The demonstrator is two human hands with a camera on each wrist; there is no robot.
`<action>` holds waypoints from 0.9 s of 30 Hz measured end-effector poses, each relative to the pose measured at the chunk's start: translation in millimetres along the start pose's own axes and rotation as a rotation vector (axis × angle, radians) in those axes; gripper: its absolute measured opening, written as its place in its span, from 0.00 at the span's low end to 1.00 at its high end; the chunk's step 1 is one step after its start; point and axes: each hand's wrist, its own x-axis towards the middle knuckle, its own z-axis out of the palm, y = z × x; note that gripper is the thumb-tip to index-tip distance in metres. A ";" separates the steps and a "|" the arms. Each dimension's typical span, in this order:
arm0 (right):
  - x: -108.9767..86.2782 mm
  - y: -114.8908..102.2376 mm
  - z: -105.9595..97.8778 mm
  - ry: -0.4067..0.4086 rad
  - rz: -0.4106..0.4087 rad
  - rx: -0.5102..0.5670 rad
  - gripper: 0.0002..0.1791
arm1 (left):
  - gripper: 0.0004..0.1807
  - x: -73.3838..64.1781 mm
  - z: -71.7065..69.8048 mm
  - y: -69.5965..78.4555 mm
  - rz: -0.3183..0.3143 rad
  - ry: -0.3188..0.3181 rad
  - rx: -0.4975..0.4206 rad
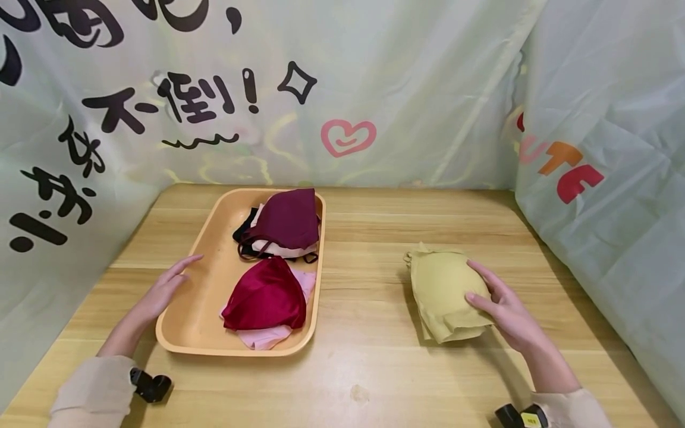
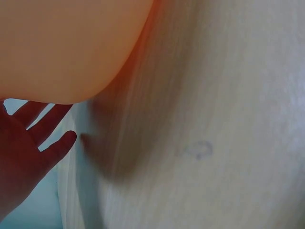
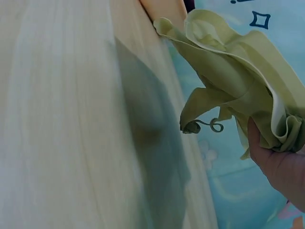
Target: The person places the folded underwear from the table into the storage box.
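Note:
My right hand (image 1: 505, 312) grips a folded yellow-green bra (image 1: 446, 291) by its right side, thumb on the near face. In the right wrist view the bra (image 3: 238, 81) is held above the table, its layered edges and a curled strap showing. To the left, my left hand (image 1: 163, 292) rests at the left rim of an orange plastic tray (image 1: 206, 297), fingers extended and spread. Inside the tray's right half, a dark purple folded bra (image 1: 289, 220) lies on pale pink and black ones at the back. A shiny red bra (image 1: 267, 294) lies over a pink one (image 1: 264, 337) in front.
A wooden table (image 1: 364, 333) carries the tray. Printed cloth sheets (image 1: 417, 89) hang behind it and along both sides. A small pale mark (image 1: 360, 393) shows on the near tabletop. Each wrist wears a black camera (image 1: 151, 385).

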 end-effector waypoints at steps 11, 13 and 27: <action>2.7 -15.9 17.0 0.045 -0.063 0.215 0.33 | 0.23 0.4 0.3 0.3 0.006 0.002 -0.013; 2.5 -18.4 19.9 0.048 -0.067 0.234 0.33 | 0.23 0.1 0.2 0.5 0.011 0.003 -0.012; 7.3 -29.7 40.1 -0.012 -0.096 0.329 0.32 | 0.23 -0.3 0.7 1.4 0.014 -0.004 0.000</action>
